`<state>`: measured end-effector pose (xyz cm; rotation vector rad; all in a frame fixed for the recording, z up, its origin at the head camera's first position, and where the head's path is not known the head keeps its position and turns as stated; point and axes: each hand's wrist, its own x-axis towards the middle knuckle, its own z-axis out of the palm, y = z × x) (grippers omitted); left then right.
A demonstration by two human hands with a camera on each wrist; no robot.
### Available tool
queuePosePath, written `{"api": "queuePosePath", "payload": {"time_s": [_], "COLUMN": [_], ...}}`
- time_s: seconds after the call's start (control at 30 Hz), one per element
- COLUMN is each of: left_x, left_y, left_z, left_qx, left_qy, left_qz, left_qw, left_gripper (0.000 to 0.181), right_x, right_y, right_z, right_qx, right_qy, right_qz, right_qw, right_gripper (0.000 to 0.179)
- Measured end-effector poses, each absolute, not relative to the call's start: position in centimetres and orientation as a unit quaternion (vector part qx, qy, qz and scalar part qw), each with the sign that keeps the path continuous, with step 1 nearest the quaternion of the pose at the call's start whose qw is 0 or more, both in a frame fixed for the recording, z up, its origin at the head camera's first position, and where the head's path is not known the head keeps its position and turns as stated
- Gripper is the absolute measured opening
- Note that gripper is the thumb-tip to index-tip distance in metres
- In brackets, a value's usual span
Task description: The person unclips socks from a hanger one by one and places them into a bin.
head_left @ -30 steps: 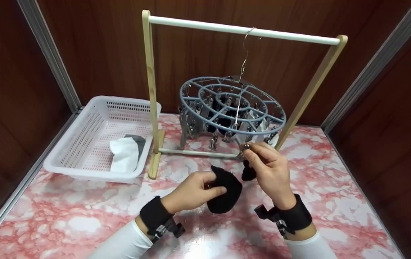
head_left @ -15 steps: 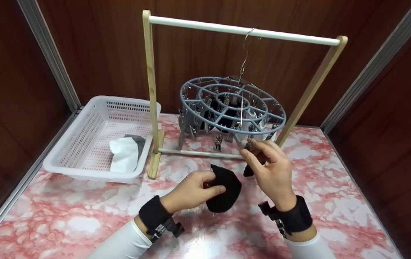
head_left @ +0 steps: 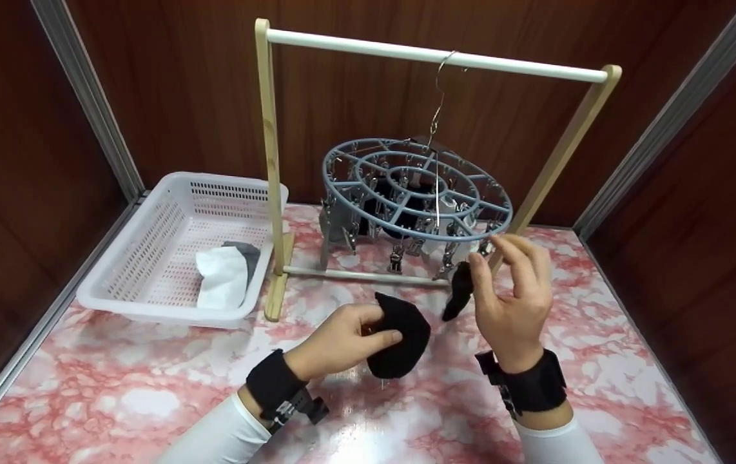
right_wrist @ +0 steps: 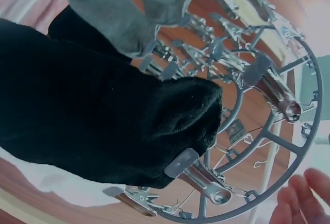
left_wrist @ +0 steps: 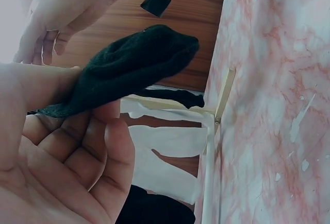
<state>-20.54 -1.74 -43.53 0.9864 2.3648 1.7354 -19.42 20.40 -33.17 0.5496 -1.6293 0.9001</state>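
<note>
My left hand (head_left: 342,341) pinches a black sock (head_left: 400,338) between thumb and fingers, low over the table in front of the rack; its toe end points away in the left wrist view. Another black sock (head_left: 460,290) hangs from a metal clip (right_wrist: 201,177) at the near right side of the round clip hanger (head_left: 406,225). In the right wrist view this sock fills the left half, and a corner of its cuff sits in the clip. Just right of it, beside the hanger's rim, is my right hand (head_left: 515,299), fingers loosely bent and apart from the sock, holding nothing.
The hanger hooks onto the white bar (head_left: 368,44) of a wooden stand. Grey socks (right_wrist: 108,15) and white socks (left_wrist: 170,141) hang from other clips. At left a white plastic basket (head_left: 94,293) holds a white sock (head_left: 223,277) and a grey one (head_left: 249,254). Brown panels surround the marbled table.
My right hand has let go of the clip and moved right and slightly up. The clipped black sock now hangs freely, farther right; the hanger has turned a little. My left hand barely moved.
</note>
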Motion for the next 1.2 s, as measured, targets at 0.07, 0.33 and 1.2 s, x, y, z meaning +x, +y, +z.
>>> {"api": "queuePosePath", "payload": {"time_s": [0.07, 0.33, 1.2], "left_x": [-20.6, -21.2, -24.2], "left_y": [-1.9, -3.4, -17.9], "left_z": [-43.4, -41.9, -38.8], "left_qx": [0.319, 0.316, 0.119], "left_qy": [0.764, 0.747, 0.766], "left_qz": [0.561, 0.585, 0.615], "left_qw": [0.021, -0.001, -0.143], "left_gripper": [0.026, 0.021, 0.026], "right_x": [-19.7, -21.5, -21.8], "right_y": [20.6, 21.8, 22.5], "right_z": [-33.3, -34.8, -35.2], "right_qx": [0.231, 0.238, 0.252], "right_qy": [-0.696, -0.722, -0.739], "right_qz": [0.37, 0.333, 0.335], "right_qw": [0.57, 0.557, 0.528], "right_gripper": [0.031, 0.038, 0.039]}}
